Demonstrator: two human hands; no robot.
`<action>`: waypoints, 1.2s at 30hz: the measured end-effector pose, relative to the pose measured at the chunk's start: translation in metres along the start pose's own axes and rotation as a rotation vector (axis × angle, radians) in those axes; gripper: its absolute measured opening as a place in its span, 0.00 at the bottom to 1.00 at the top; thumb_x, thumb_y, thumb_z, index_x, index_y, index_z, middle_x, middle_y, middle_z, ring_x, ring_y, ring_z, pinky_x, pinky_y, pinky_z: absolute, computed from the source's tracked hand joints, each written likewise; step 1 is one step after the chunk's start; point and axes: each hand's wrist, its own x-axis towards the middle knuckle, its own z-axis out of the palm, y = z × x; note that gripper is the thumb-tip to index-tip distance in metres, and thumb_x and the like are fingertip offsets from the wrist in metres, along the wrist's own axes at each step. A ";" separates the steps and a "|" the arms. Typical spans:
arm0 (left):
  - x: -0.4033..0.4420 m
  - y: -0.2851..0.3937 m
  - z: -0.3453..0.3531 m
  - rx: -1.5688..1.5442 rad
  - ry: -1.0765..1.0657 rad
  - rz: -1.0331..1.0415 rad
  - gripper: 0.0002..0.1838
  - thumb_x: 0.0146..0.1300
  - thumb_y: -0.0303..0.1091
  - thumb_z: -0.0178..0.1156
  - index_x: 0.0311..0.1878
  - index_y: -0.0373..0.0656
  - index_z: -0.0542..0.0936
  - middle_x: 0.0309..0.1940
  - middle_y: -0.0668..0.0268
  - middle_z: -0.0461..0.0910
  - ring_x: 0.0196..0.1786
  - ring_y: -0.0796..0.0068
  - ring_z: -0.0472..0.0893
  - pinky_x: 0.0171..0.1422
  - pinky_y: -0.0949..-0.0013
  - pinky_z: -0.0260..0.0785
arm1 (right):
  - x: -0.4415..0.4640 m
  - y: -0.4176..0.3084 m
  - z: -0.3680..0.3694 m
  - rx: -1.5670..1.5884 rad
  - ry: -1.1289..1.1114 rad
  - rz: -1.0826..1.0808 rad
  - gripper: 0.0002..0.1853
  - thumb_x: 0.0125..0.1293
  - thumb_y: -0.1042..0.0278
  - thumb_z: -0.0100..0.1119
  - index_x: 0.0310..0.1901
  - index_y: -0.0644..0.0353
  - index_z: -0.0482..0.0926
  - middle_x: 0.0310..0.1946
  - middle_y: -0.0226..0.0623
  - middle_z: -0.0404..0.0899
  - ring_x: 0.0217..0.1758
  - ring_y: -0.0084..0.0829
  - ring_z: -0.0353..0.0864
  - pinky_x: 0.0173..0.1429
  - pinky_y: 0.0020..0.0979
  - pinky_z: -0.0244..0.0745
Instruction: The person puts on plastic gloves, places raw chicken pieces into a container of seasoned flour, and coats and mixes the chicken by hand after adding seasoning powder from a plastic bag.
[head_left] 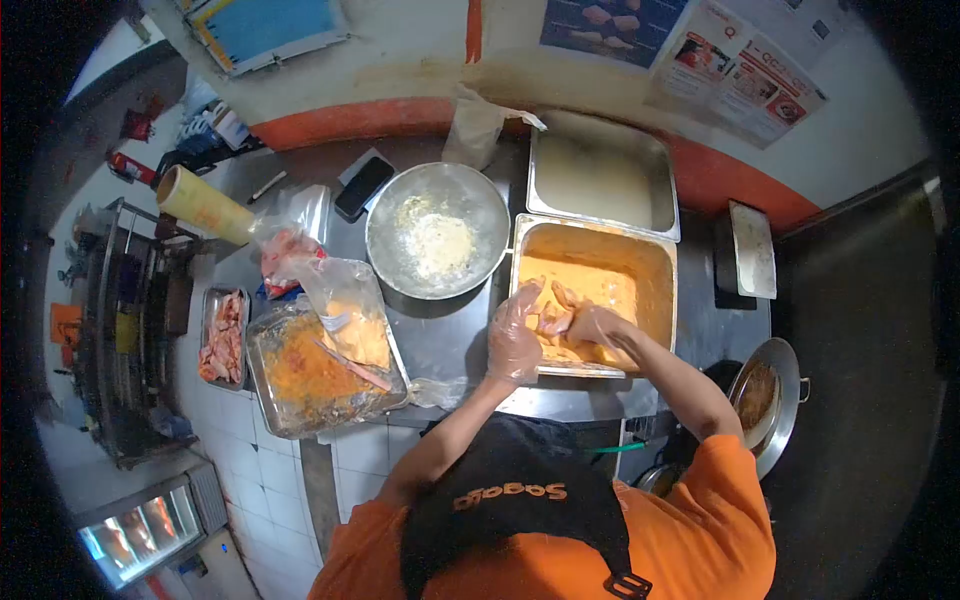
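Observation:
Both my hands are in a deep steel pan [664,300] of orange batter [615,285] with raw chicken pieces [553,322] in it. My left hand [515,335], in a clear plastic glove, is at the pan's near left corner with its fingers curled against the chicken. Opposite it, my right hand [592,326] reaches in from the right and grips a piece of chicken. The fingertips of both hands are partly hidden by meat and batter. Left of the pan is a round metal bowl [385,255] with pale flour [440,245].
Behind the batter pan is another steel pan [600,175] of cloudy liquid. To the left lie an orange-smeared tray [290,420], a small tray of raw meat [222,335], a phone [365,188] and a plastic wrap roll [205,205]. A wide pan [785,430] stands at right.

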 end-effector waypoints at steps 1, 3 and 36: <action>-0.001 -0.004 0.001 -0.024 0.015 -0.004 0.31 0.54 0.11 0.53 0.65 0.38 0.75 0.58 0.50 0.82 0.60 0.48 0.81 0.68 0.52 0.73 | 0.010 0.001 0.002 0.031 -0.020 -0.036 0.27 0.56 0.55 0.64 0.56 0.58 0.82 0.40 0.50 0.85 0.43 0.42 0.85 0.51 0.40 0.78; 0.003 -0.006 0.003 -0.093 0.033 -0.027 0.30 0.56 0.11 0.53 0.64 0.37 0.76 0.57 0.51 0.82 0.59 0.50 0.82 0.66 0.54 0.76 | 0.053 0.019 0.019 0.124 -0.008 -0.114 0.29 0.55 0.51 0.67 0.58 0.53 0.83 0.44 0.44 0.87 0.43 0.41 0.84 0.52 0.39 0.78; 0.006 -0.008 -0.007 -0.054 0.027 -0.054 0.31 0.56 0.09 0.47 0.67 0.32 0.73 0.57 0.46 0.82 0.63 0.57 0.83 0.68 0.60 0.76 | 0.030 0.022 0.006 0.064 -0.092 0.023 0.17 0.59 0.61 0.70 0.47 0.60 0.89 0.42 0.48 0.88 0.46 0.39 0.87 0.53 0.37 0.80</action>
